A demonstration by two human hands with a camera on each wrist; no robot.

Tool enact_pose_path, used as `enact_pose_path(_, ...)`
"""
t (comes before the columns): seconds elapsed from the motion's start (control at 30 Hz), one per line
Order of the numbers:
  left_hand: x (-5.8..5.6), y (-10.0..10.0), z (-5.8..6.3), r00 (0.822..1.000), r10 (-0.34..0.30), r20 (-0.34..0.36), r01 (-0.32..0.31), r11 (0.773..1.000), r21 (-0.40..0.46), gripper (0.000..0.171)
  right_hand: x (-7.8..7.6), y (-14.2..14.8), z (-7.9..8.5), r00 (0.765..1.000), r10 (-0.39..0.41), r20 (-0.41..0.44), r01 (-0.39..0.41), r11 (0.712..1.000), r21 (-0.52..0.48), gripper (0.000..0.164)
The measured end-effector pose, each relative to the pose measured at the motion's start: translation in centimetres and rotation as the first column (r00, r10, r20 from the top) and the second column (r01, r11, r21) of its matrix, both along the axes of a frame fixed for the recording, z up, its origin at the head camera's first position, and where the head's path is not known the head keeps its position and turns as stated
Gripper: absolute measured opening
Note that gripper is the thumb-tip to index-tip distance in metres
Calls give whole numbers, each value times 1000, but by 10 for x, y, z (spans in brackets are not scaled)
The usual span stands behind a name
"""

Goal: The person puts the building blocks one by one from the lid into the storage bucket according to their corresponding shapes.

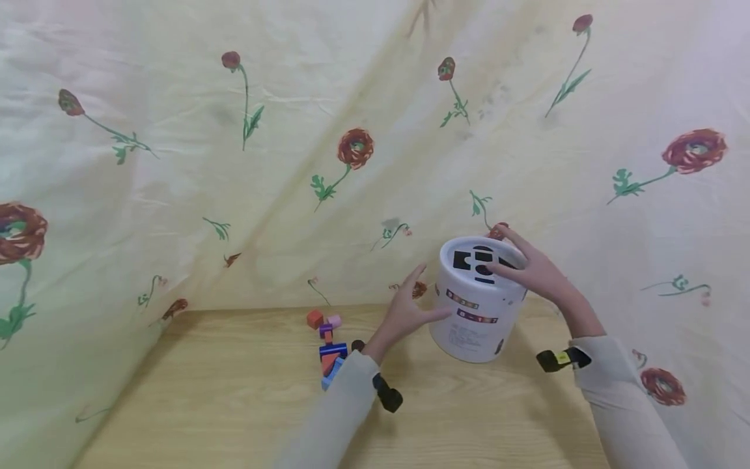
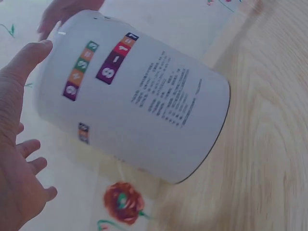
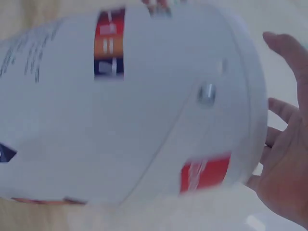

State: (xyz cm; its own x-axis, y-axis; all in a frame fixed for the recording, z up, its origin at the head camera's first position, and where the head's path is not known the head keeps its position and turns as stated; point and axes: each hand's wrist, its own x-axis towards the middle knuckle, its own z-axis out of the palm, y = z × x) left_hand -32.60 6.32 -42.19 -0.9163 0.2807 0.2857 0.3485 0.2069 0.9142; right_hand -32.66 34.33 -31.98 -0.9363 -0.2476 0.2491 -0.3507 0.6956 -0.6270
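Note:
A white shape-sorter bucket [image 1: 474, 326] with dark cut-out holes in its lid [image 1: 463, 260] stands on the wooden table. Printed sums such as "8-1=7" run along its side. My left hand [image 1: 404, 316] is beside the bucket's left side, thumb and fingers spread; in the left wrist view the thumb overlaps the bucket's upper edge, and contact is unclear. Over the lid's right side is my right hand [image 1: 541, 270], its thumb above the holes and its fingers reaching past the far rim. In the right wrist view the thumb stands apart from the bucket [image 3: 144, 120].
Left of my left forearm lies a loose group of small blocks: a red cube [image 1: 315, 318], a pink cylinder [image 1: 334, 320], a blue block [image 1: 333, 350] and others. A flowered cloth [image 1: 281, 215] hangs behind the wooden table [image 1: 234, 378] and down its sides.

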Motion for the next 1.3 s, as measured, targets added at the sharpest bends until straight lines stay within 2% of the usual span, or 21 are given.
enact_pose_path(0.13, -5, 17, -7, 999, -21, 32, 20, 999, 39, 103, -2, 29, -12, 997, -7, 77, 16, 994, -107, 96)
enact_pose_path(0.23, -6, 25, -11, 998, -9, 61, 6, 998, 55, 105, -5, 45, -28, 993, 61, 96, -40, 977, -209, 95)
enact_pose_path(0.4, -8, 34, -17, 997, -2, 77, -6, 995, 97, 105, -14, 64, -54, 973, 181, 146, -119, 927, -355, 90)
enact_pose_path(0.53, -11, 38, -22, 997, -11, 73, 1, 991, 131, 100, -19, 72, -68, 959, 233, 160, -152, 902, -405, 87)
enact_pose_path(0.67, -11, 38, -22, 996, -12, 83, 0, 990, 144, 96, -19, 72, -73, 953, 257, 159, -164, 882, -441, 87)
enact_pose_path(0.83, -12, 27, -17, 998, 13, 66, -19, 995, 101, 98, -16, 61, -74, 954, 266, 135, -179, 873, -453, 85)
enact_pose_path(1.0, -16, 5, -16, 1000, 2, 26, -3, 998, 57, 99, -12, 42, -74, 952, 283, 114, -202, 864, -462, 81)
enact_pose_path(1.3, -14, -41, -9, 999, -35, 19, 34, 999, 33, 94, -12, 9, -76, 952, 290, 97, -224, 877, -424, 79)
